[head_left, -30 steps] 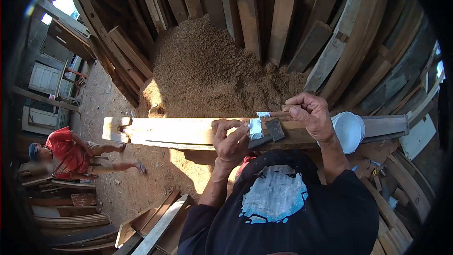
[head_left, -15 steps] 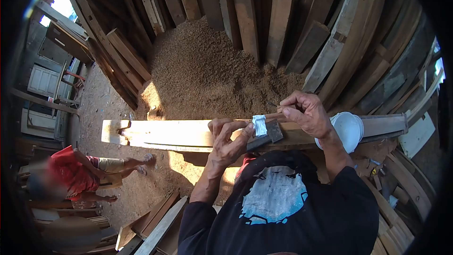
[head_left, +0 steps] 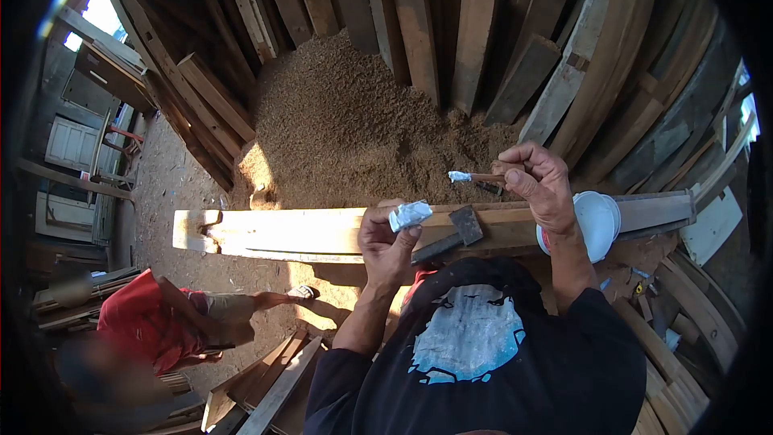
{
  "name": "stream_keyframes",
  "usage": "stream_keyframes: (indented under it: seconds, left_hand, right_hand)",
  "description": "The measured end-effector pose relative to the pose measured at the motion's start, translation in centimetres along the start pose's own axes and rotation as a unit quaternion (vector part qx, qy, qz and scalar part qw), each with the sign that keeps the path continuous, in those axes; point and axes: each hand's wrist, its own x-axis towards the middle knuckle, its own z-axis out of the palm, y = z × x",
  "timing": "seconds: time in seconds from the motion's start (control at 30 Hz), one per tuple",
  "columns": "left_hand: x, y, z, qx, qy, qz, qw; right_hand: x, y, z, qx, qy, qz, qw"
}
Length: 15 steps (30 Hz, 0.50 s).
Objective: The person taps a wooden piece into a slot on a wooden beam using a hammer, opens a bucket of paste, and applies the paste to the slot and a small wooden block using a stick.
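My left hand (head_left: 385, 243) is closed on a small, crumpled silvery-white packet (head_left: 411, 215), held above the long wooden beam (head_left: 330, 232). Between the fingertips of my right hand (head_left: 541, 184) is a thin brown stick (head_left: 483, 178), pointing left, with a silvery-white tip. A small dark piece shows just under the stick; I cannot make out what it is. The packet and the stick's tip are apart. On the beam, right of my left hand, lies a dark tool with a blocky head (head_left: 466, 225), and its dark bar runs down toward my body.
A white bucket (head_left: 596, 225) stands beside my right wrist. Beyond the beam lies a sawdust heap (head_left: 338, 113), with planks (head_left: 475, 48) leaning behind it. A person in a red shirt (head_left: 149, 322) is at the lower left, near loose boards (head_left: 266, 387).
My hands have moved apart: the left went left with the packet, and the right rose slightly. The stick's silvery tip now shows clear of the packet. The person in red has shifted position.
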Motion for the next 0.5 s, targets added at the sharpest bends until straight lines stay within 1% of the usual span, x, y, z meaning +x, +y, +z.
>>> stream_keyframes:
  seconds: [0.03,0.07,0.1,0.13,0.23,0.27,0.37,0.47,0.5]
  left_hand:
    - [0.1,-0.4,0.2,-0.107,0.042,-0.09,0.989]
    - [0.0,-0.7,0.5,-0.211,0.056,-0.154,0.964]
    - [0.0,-1.0,0.7,-0.311,0.069,-0.216,0.923]
    - [-0.3,-1.5,1.1,-0.362,0.081,-0.255,0.893]
    - [-0.9,-1.6,2.2,-0.416,0.082,-0.317,0.848]
    - [-0.9,-1.3,2.6,-0.413,0.076,-0.325,0.847]
    - [-0.9,-1.2,2.3,-0.438,0.058,-0.339,0.831]
    - [-1.0,-1.3,1.9,-0.428,0.068,-0.337,0.836]
    - [-1.0,-1.3,1.8,-0.419,0.069,-0.338,0.84]
  right_hand:
    - [-0.2,-0.1,0.3,0.022,0.01,-0.018,1.0]
    - [-0.4,0.3,0.4,0.039,-0.003,-0.006,0.999]
    - [-0.5,1.2,0.5,0.057,-0.015,0.005,0.998]
    - [-0.6,2.0,0.6,0.075,-0.027,0.016,0.997]
    - [-0.6,4.1,0.9,0.066,-0.075,0.027,0.995]
    - [-0.5,4.5,0.9,0.042,-0.086,0.023,0.995]
    - [-0.4,4.8,0.9,-0.024,-0.073,0.031,0.997]
    - [0.3,5.6,-0.1,0.009,-0.042,0.008,0.999]
    - [0.3,5.5,-0.2,0.02,-0.046,0.005,0.999]
